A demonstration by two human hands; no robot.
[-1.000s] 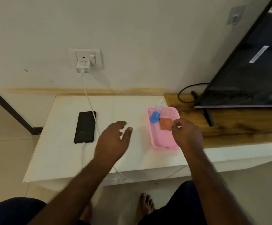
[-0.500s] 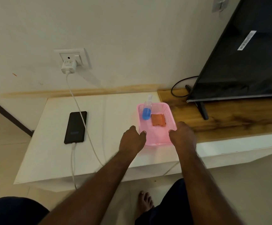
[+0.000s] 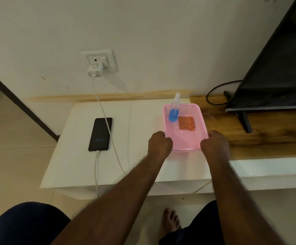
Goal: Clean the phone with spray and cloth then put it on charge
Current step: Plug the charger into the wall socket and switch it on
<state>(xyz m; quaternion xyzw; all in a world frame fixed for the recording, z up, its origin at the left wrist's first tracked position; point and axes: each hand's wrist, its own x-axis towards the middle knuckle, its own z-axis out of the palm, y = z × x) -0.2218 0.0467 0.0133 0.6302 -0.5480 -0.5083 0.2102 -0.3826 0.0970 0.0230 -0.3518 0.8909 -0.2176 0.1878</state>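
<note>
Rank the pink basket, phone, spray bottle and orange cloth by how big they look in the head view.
1. pink basket
2. phone
3. spray bottle, less sure since it stands upright
4. orange cloth

Pink basket (image 3: 199,119) with fine perforated mesh walls; clear spray bottle (image 3: 174,110) holding blue liquid; orange-red cloth (image 3: 186,122). Black phone (image 3: 100,134), white cable (image 3: 106,117) and white charger (image 3: 94,70). White tabletop (image 3: 83,165) beside brown wood-grain shelf (image 3: 267,138); black television (image 3: 276,68).
</note>
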